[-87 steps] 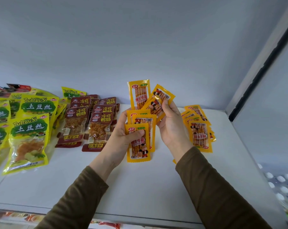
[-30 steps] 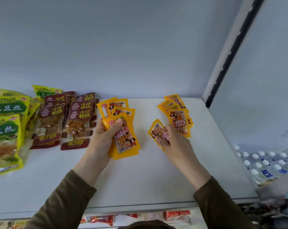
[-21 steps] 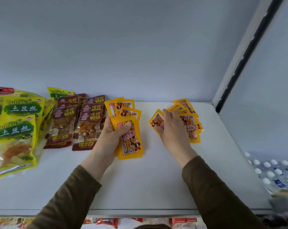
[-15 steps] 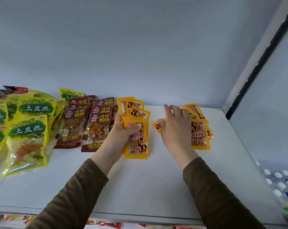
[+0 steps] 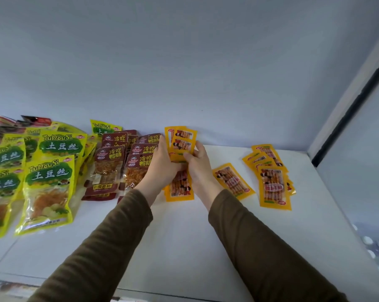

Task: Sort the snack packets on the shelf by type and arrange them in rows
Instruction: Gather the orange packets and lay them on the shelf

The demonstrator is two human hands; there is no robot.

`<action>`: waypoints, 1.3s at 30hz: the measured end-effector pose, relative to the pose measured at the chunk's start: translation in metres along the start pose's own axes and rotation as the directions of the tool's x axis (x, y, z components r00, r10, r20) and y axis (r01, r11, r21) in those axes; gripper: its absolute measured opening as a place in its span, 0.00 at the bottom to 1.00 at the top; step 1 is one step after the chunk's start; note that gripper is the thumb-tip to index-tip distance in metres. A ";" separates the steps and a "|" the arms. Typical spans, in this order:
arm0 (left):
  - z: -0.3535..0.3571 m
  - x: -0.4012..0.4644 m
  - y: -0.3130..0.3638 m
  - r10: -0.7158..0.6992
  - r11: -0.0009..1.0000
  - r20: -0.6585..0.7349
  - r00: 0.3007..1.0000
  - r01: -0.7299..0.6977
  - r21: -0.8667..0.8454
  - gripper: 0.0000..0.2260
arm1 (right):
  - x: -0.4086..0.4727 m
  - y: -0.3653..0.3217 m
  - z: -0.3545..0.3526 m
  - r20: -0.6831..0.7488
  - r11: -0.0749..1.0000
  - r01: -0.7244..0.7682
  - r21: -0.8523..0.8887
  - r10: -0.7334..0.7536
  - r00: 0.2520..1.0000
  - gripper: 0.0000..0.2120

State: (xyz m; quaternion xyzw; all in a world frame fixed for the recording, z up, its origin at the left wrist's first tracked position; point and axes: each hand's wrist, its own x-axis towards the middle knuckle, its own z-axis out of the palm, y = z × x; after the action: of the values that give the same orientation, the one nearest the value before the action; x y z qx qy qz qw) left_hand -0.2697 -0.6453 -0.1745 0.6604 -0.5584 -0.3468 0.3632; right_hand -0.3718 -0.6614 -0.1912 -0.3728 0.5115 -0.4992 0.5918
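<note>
Left hand (image 5: 162, 168) wrapped round a fanned stack (image 5: 181, 149) of orange packets from its 9 o'clock edge, thumb across the front, other fingers hidden behind. Right hand (image 5: 198, 168) at the stack's 3 o'clock edge, thumb and fingertips pinching a packet in the middle; which packet exactly, hard to make out. Stack held at the centre of the white shelf (image 5: 184, 236), its lowest packet reaching down at 6 o'clock between the wrists; touching the shelf or just above it, cannot tell. Middle of the stack covered by both hands.

At 3 o'clock of the hands, one loose packet (image 5: 233, 180) lying flat and tilted, apart from the rest. Further toward 3 o'clock, an overlapping orange row (image 5: 271, 175) running back toward the wall, rear packets mostly covered by the front one.

At 9 o'clock of the hands, brown packets (image 5: 119, 162) in two overlapping rows, right row partly hidden by the left hand. Beyond them, green-yellow packets (image 5: 51, 171) in rows, leftmost cut off by the frame edge. Dark red packets (image 5: 14, 125) at 10 o'clock, blurred and mostly buried.

Olive sleeves (image 5: 260, 247) covering both forearms, cut off at the bottom edge. Pale blurred round shapes (image 5: 376, 251) at 4 o'clock below the shelf, unclear.
</note>
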 end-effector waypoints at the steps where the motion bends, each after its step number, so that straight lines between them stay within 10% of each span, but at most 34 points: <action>1: -0.001 0.000 -0.001 -0.002 0.999 0.014 1.000 0.002 0.037 0.48 | 0.000 0.000 0.001 0.014 0.999 0.005 -0.032 -0.004 1.000 0.19; 12: 0.008 -0.021 -0.022 0.195 0.899 0.023 0.981 -0.188 0.395 0.37 | -0.016 0.009 -0.016 0.030 0.992 -0.078 0.097 0.076 0.997 0.23; 22: 0.030 -0.032 0.011 0.480 0.736 0.050 0.876 -0.433 0.520 0.27 | -0.051 -0.038 -0.115 0.080 0.768 0.376 -0.518 -0.394 0.916 0.19; 31: 0.119 -0.030 0.048 0.403 0.711 0.385 0.830 -0.549 0.439 0.28 | -0.035 -0.044 -0.220 -0.242 0.285 -0.188 -0.940 -0.168 0.956 0.67; 39: 0.162 0.003 0.065 0.249 0.833 0.413 0.876 -0.411 0.371 0.28 | 0.003 -0.044 -0.218 -0.263 0.421 -0.137 -0.897 -0.258 0.930 0.55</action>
State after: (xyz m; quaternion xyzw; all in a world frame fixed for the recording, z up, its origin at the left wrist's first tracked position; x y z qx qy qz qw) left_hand -0.4408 -0.6701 -0.1986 0.5457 -0.7851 -0.2506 0.1519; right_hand -0.5940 -0.6593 -0.1938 -0.5514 0.7838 -0.2265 0.1740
